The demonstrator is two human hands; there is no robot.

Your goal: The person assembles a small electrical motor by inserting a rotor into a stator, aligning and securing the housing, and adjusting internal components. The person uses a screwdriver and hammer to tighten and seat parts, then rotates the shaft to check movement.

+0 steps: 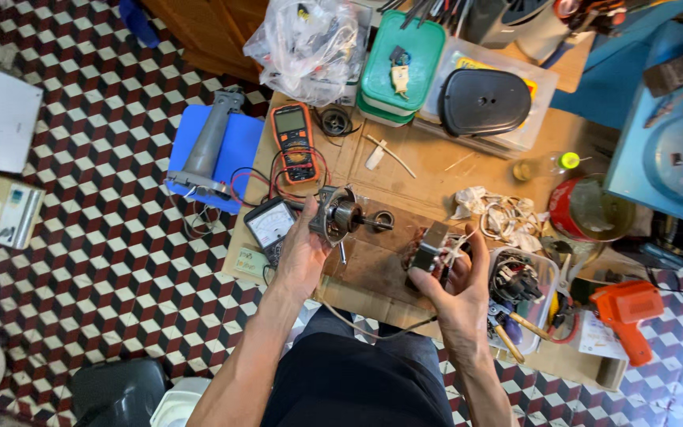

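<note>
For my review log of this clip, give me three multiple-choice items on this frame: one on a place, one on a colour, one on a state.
1. Where does the orange-cased multimeter lie?
A. on the wooden board beyond the left hand
B. on the tiled floor
C. inside the clear tub

2. What colour is the lid of the box at the far edge of the board?
A. red
B. green
C. yellow

3. What is the left hand doing?
A. resting flat and empty
B. holding a screwdriver
C. gripping a motor part with a shaft

Key: 1 A, it lies on the wood just beyond that hand. 2 B, the lid is plainly green. 3 C, the fingers wrap the metal housing, while the right hand holds a wired winding block.
</note>
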